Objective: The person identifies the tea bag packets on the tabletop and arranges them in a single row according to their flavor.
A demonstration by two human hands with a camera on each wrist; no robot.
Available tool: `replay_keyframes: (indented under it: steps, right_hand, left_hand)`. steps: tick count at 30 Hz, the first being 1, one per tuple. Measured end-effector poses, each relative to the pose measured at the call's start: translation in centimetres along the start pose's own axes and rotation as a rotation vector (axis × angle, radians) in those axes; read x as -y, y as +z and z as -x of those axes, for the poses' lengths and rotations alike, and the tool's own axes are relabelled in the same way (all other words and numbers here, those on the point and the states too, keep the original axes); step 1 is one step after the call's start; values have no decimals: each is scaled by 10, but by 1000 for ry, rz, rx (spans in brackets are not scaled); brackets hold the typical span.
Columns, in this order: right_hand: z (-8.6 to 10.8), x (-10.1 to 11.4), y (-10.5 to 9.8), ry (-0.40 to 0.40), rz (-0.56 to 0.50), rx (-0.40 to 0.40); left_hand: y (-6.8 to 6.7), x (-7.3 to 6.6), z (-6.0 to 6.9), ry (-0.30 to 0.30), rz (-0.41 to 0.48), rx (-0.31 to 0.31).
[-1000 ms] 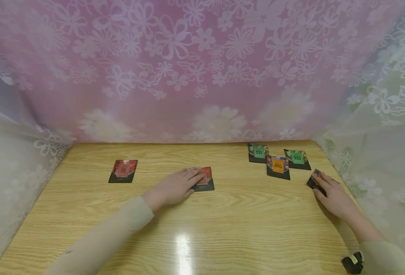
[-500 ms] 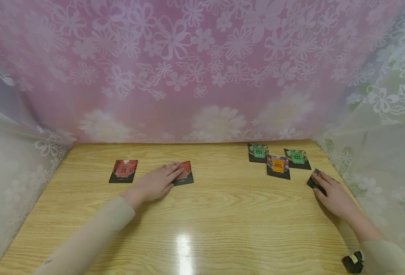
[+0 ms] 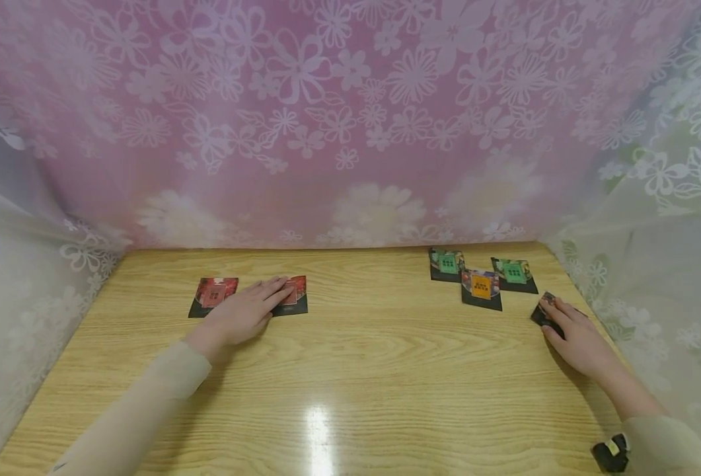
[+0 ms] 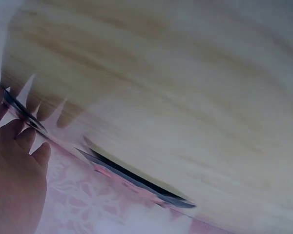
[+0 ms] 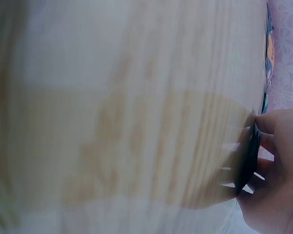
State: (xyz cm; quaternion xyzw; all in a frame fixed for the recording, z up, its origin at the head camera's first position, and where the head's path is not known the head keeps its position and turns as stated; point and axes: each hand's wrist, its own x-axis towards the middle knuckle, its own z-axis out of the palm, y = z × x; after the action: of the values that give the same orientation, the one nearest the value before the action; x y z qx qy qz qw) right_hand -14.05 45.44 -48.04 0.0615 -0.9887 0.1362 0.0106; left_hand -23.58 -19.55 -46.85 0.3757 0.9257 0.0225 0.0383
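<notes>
My left hand (image 3: 237, 314) lies with its fingers extended over a flat red-and-black packet (image 3: 295, 296); its left part is hidden beneath the hand. Another red packet (image 3: 213, 293) is just left of it, partly covered by the hand. The left wrist view shows the left hand (image 4: 17, 165) and a packet edge-on (image 4: 132, 178). At the table's right side, my right hand (image 3: 579, 340) rests on a small dark packet (image 3: 542, 316), fingers and thumb spread over it. The right wrist view shows this packet's dark face (image 5: 246, 163) under the right hand (image 5: 281, 165).
Two green-labelled packets (image 3: 446, 264) and an orange-labelled packet (image 3: 481, 289) lie close together at the back right. A small black object (image 3: 612, 454) is by the right forearm. Floral curtains (image 3: 350, 125) hang around the wooden table (image 3: 386, 396).
My left hand has slid left across the table and the red packet beneath it has moved along, towards the other red packet. The right hand has stayed in place.
</notes>
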Motion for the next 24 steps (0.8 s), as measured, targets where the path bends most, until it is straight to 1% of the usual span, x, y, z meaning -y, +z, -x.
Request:
replay_keyframes:
  steps: [4, 8, 11, 13, 15, 19, 24]
  right_hand:
    - [0, 1, 0, -4, 3, -2]
    - [0, -1, 0, 1, -1, 10]
    - [-1, -2, 0, 5, -5, 18]
    - [-1, -2, -1, 7, -7, 22]
    - [-1, -2, -1, 9, -7, 25]
    - [-1, -2, -1, 8, -5, 29]
    - [0, -2, -1, 2, -2, 23]
  left_hand:
    - [-4, 4, 6, -39, 5, -4]
    - [-6, 4, 9, -73, -14, -12]
    - [-6, 2, 9, -63, -37, -36]
    - [-6, -2, 7, -49, -46, -48]
    - [-7, -7, 4, -39, -45, -49]
    - [-7, -16, -2, -37, -35, -61]
    - [-5, -20, -5, -41, -61, -60]
